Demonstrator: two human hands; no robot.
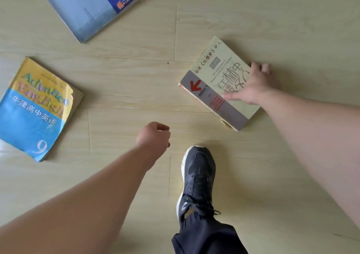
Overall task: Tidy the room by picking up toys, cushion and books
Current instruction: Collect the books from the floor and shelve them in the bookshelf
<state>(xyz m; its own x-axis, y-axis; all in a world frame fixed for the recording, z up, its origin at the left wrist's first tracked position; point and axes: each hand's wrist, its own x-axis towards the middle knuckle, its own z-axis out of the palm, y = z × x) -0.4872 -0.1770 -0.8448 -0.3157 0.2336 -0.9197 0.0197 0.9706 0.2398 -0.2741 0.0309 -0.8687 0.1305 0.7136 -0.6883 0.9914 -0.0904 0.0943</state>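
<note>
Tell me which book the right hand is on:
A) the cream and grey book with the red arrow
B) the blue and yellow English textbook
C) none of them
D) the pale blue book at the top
A: the right hand lies on the cream and grey book, thumb flat on the cover and fingers bent over its far edge. The left hand holds nothing.

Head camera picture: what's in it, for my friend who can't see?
The right hand grips the edge of a cream book on the wooden floor. The left hand hangs empty. A yellow-blue book, a pale blue book and a dark shoe are nearby.
</note>
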